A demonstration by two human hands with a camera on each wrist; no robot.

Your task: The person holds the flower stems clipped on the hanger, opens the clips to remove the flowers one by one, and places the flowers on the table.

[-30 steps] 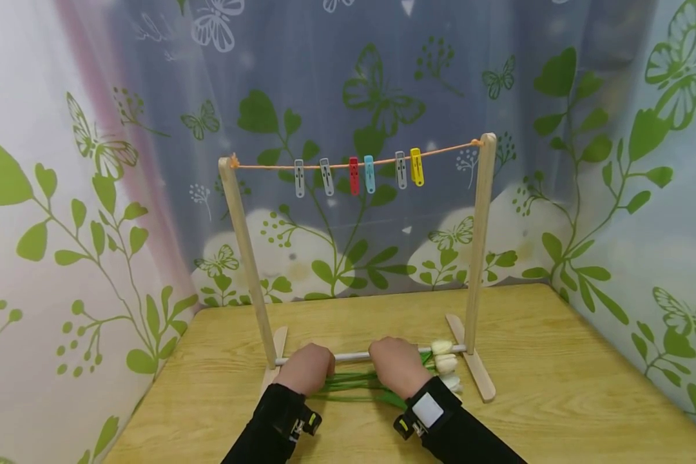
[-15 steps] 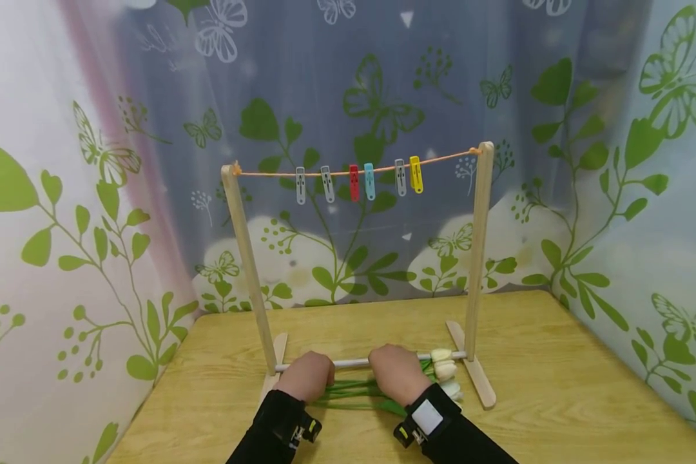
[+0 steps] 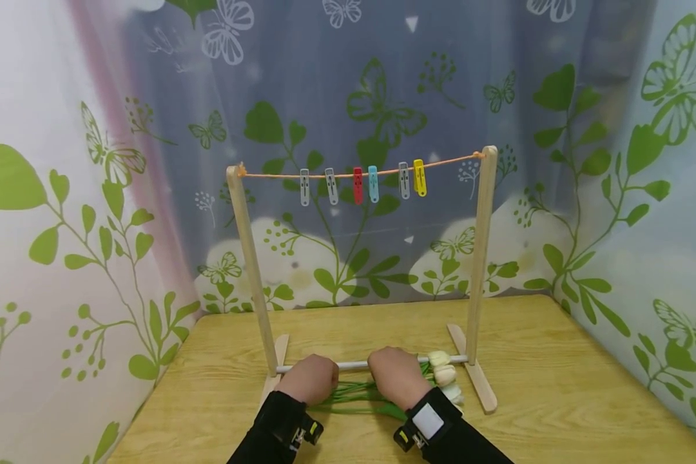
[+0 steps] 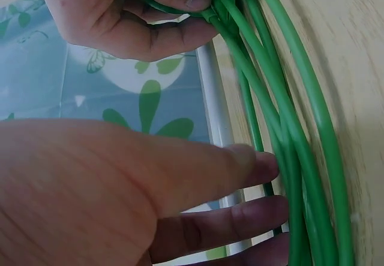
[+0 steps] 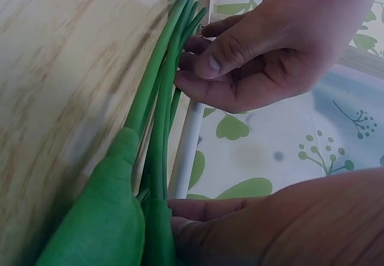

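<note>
A bunch of artificial tulips (image 3: 444, 375) with pale heads lies on its side across the table, heads to the right. Its green stems (image 4: 276, 101) run under both hands. My right hand (image 3: 398, 376) pinches stems near the heads; the left wrist view shows its thumb and fingers on them. Farther along the stems, my left hand (image 3: 310, 380) has loosely bent fingers, fingertips touching the stems (image 5: 161, 101) in its own wrist view. Behind both hands runs the white bottom rod (image 3: 352, 365) of a wooden stand (image 3: 481, 258).
An orange string (image 3: 278, 175) joins the tops of the stand's two posts. Several clothes pegs hang from it, among them a red peg (image 3: 357, 185) and a yellow peg (image 3: 420, 178). The wood-grain table (image 3: 557, 386) meets a leaf-patterned curtain (image 3: 325, 96) at the back.
The head view has tilted up slightly, so the stand sits lower in it. Both hands stay at the tulip stems with only slight shifts.
</note>
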